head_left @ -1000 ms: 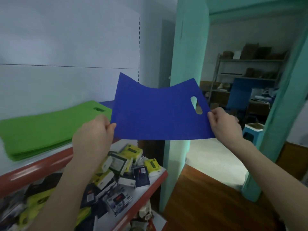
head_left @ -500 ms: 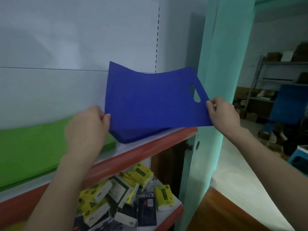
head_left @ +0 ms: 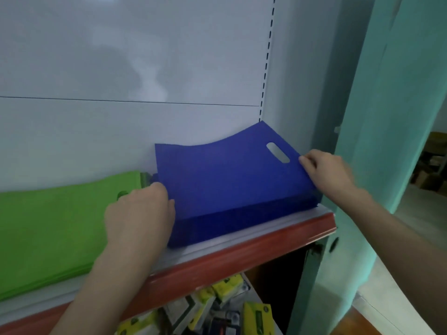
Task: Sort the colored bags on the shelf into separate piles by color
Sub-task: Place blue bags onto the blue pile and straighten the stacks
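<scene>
A blue bag [head_left: 222, 175] with an oval handle hole lies sagging on top of the blue pile [head_left: 242, 221] at the right end of the shelf [head_left: 242, 247]. My left hand [head_left: 140, 216] grips the bag's near left corner. My right hand [head_left: 326, 170] pinches its right edge beside the handle hole. To the left of the blue pile sits a stack of green bags [head_left: 53, 228], and my left hand overlaps its right edge.
The shelf has a red front lip and a white back panel [head_left: 121, 68]. A teal door frame [head_left: 387, 141] stands right against the shelf's end. Below, a lower shelf holds several small yellow and dark boxes [head_left: 217, 310].
Both hands have carried the blue bag from mid-air at the right down and left onto the blue pile. The view has swung left toward the shelf.
</scene>
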{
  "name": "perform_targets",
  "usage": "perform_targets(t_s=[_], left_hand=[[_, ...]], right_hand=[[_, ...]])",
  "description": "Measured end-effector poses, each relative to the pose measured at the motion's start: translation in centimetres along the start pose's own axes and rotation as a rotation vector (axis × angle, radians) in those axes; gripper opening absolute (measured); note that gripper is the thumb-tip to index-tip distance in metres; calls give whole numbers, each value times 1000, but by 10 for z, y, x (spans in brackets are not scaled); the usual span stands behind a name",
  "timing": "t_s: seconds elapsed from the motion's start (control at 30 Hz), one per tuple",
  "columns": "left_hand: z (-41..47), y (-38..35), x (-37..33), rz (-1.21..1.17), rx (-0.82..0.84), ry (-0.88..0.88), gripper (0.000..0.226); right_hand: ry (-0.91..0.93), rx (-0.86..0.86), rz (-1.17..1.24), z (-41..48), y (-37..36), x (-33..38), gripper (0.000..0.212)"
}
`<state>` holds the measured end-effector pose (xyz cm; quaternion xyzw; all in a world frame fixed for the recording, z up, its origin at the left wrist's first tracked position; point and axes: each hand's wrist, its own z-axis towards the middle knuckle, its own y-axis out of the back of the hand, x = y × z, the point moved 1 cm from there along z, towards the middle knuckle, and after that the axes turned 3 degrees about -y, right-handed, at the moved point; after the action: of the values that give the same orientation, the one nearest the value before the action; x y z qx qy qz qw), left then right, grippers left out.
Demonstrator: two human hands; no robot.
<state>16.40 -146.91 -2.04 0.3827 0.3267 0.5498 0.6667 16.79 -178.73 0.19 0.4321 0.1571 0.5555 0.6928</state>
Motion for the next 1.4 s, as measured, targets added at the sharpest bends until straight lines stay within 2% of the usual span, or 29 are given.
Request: perform_targets(t_s=[0.33, 0.57, 0.97, 1.07, 1.13, 1.2, 1.27, 1.33, 1.4], left_hand=[[-11, -14, -29, 312, 169, 132, 17], [-12, -17, -39, 341, 175, 217, 19], [-21, -20, -47, 320, 134, 247, 16], [-21, -15, -47, 231, 70, 219, 15], [-26, -3, -43, 135, -101, 105, 14], [-34, 8, -34, 70, -272, -26, 33], [-48, 21, -15, 39, -384, -45, 34], [-68, 33, 9, 34, -409, -63, 31], [-84, 37, 34, 17, -432, -83, 35]], right_hand=[[135, 179, -144, 15, -37, -9, 31], [192, 231, -148, 18, -51, -13, 29], [213, 286, -112, 17, -55, -18, 28], [188, 273, -107, 17, -50, -14, 31], [186, 191, -49, 14, -44, -3, 34], [212, 79, 42, 9, -37, 20, 35], [256, 12, 41, 4, -29, 48, 33], [266, 27, -49, 7, -22, 76, 28], [192, 104, -85, 9, -18, 90, 27]])
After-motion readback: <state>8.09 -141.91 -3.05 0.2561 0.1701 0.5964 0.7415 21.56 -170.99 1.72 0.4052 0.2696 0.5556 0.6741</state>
